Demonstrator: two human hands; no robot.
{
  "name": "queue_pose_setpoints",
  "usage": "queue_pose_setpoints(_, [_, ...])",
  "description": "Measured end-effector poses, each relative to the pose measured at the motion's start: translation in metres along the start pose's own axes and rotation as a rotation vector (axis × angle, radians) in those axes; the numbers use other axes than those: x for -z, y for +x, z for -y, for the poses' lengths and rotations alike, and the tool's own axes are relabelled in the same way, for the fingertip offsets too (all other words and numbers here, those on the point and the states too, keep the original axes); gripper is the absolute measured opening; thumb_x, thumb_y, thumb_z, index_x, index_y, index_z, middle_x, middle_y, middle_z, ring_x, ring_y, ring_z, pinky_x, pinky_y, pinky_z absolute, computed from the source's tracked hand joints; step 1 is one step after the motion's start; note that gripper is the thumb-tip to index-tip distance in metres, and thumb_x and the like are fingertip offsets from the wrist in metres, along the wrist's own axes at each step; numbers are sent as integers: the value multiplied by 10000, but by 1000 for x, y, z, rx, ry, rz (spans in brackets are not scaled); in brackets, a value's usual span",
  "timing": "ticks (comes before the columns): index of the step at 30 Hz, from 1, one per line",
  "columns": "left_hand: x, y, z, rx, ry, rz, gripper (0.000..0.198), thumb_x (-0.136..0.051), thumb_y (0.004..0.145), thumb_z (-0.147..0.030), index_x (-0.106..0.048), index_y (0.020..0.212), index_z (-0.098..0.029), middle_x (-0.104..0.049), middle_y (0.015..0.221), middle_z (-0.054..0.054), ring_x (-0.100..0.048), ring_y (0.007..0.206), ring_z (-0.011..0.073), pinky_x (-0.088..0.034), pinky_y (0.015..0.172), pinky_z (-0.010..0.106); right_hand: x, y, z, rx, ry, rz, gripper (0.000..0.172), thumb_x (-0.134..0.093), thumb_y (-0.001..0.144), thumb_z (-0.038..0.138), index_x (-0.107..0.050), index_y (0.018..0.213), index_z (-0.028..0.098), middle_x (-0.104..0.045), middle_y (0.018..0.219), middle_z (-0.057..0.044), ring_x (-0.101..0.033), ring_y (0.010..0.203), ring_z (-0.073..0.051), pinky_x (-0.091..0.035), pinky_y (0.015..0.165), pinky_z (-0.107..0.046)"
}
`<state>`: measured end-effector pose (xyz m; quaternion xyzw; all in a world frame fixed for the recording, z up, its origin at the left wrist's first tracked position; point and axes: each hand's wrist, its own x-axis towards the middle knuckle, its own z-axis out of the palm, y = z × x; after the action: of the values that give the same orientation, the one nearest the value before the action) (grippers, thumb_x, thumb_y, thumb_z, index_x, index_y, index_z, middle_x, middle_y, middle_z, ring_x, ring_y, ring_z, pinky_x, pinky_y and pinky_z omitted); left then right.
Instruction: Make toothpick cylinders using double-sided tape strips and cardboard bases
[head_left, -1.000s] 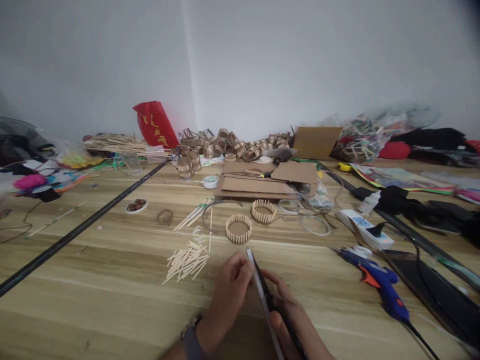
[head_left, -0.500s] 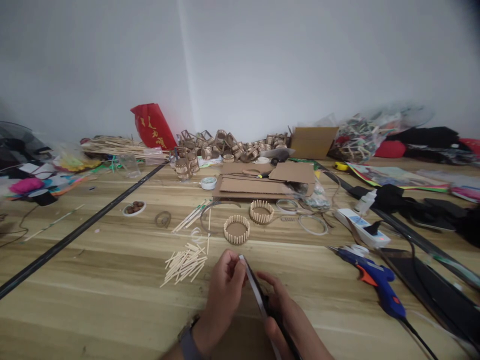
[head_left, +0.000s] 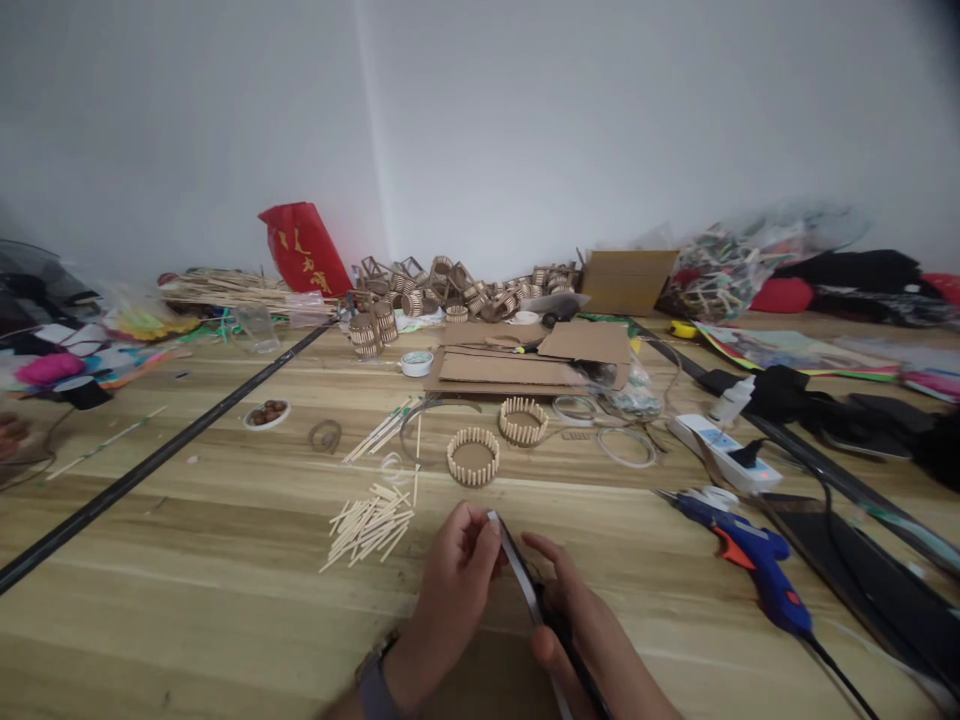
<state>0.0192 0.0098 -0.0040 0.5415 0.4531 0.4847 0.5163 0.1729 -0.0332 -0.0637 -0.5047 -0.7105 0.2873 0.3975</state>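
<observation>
My left hand (head_left: 459, 562) pinches the upper end of a narrow white strip (head_left: 517, 565) between thumb and fingers. The strip slants down toward the bottom edge. My right hand (head_left: 581, 620) is closed around a long dark object (head_left: 559, 620) lying along the strip; its kind is hard to make out, and its index finger points forward. Beyond my hands stand two round cardboard-based rings of short sticks, a nearer ring (head_left: 473, 458) and a farther ring (head_left: 523, 421). Left of my left hand lies a loose pile of short wooden sticks (head_left: 369, 525).
A blue glue gun (head_left: 750, 550) lies right, near a white power strip (head_left: 724, 452). Cardboard sheets (head_left: 517, 370) lie ahead, with stick-built pieces (head_left: 450, 290) behind. A small dish of brown balls (head_left: 267, 414) sits left. A blurred brownish shape (head_left: 11, 435) shows at the left edge.
Both hands have shifted slightly right with the strip, and my right index finger reaches a little farther forward. A blurred brownish shape has appeared at the left edge.
</observation>
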Motion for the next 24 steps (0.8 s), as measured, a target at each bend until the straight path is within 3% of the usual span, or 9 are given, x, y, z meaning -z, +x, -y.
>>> queue_pose_setpoints(10, [0,0,-1,13,-20,14,296,-502,861,-454,-471,716,-198,-438,596,-53,-425,553,108,-356,514,211,-6,6,-26,-84,-8,48,802,-635,748,592,-347,1374,182,-401,507,99,-385,429,-122,-240,435,-220])
queue_pose_setpoints(13, [0,-1,-2,38,-19,76,296,-510,853,-457,-471,718,-197,-434,574,-57,-420,534,106,-346,506,215,-3,7,-23,-100,-8,84,848,-671,716,550,-329,1395,175,-444,509,93,-415,432,-129,-249,430,-217])
queue_pose_setpoints(17, [-1,-1,-2,60,-28,119,309,-522,839,-475,-466,718,-197,-442,571,-55,-422,525,104,-338,498,215,-2,4,-6,-113,-15,-25,773,-609,764,567,-345,1376,175,-476,548,73,-429,462,-129,-265,460,-224])
queue_pose_setpoints(24, [-1,-1,0,58,-43,110,307,-528,833,-476,-462,718,-199,-430,565,-61,-402,512,98,-319,483,213,-8,5,-8,-101,18,-52,808,-590,756,650,-359,1342,144,-363,528,103,-376,442,-121,-227,453,-229])
